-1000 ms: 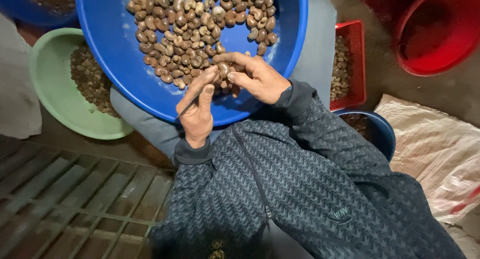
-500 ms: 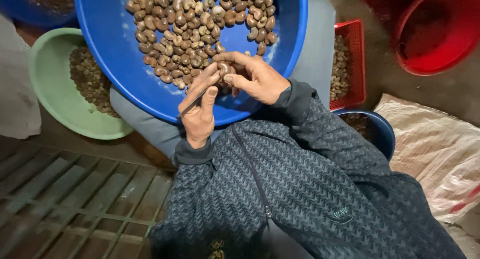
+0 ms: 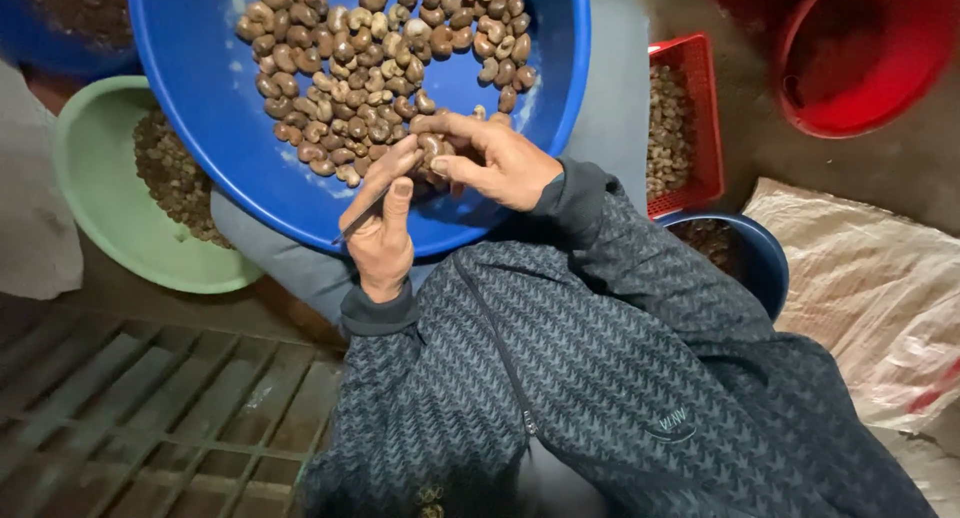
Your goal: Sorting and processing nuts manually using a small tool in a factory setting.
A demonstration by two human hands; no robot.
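Two bare hands meet over the near rim of a wide blue basin [image 3: 200, 128] that rests on the person's lap. The right hand [image 3: 500, 163] pinches a single cashew nut [image 3: 432, 146] between thumb and curled fingers. The left hand [image 3: 380, 240] is closed around a thin metal pick [image 3: 358, 221], its thumb and forefinger reaching up to the nut; the pick's point is hidden behind the fingers.

The nut looks small, light and hard, its brown skin likely thin and flaky. The curved kernel would probably snap under a hard squeeze, so holding it at the two ends, with the rounded back left free, seems the safest grip.

A loose heap of brown nuts [image 3: 360, 68] of the same kind fills the far half of the blue basin, and the near part of the basin floor is bare. By the basin's left edge a pale green basin [image 3: 95, 193] holds a darker pile of small pieces [image 3: 175, 178]; whether these are skins or nuts cannot be told. To the right of the blue basin a red slotted crate [image 3: 700, 128] holds paler nuts [image 3: 668, 128]. Just below the crate sits a dark blue bowl [image 3: 755, 258], its contents mostly hidden by the sleeve. A red bucket [image 3: 860, 58] stands in the top right corner, its inside in shadow. A woven sack [image 3: 880, 288] lies on the floor at the right, and a metal grate [image 3: 150, 408] covers the floor at the lower left.
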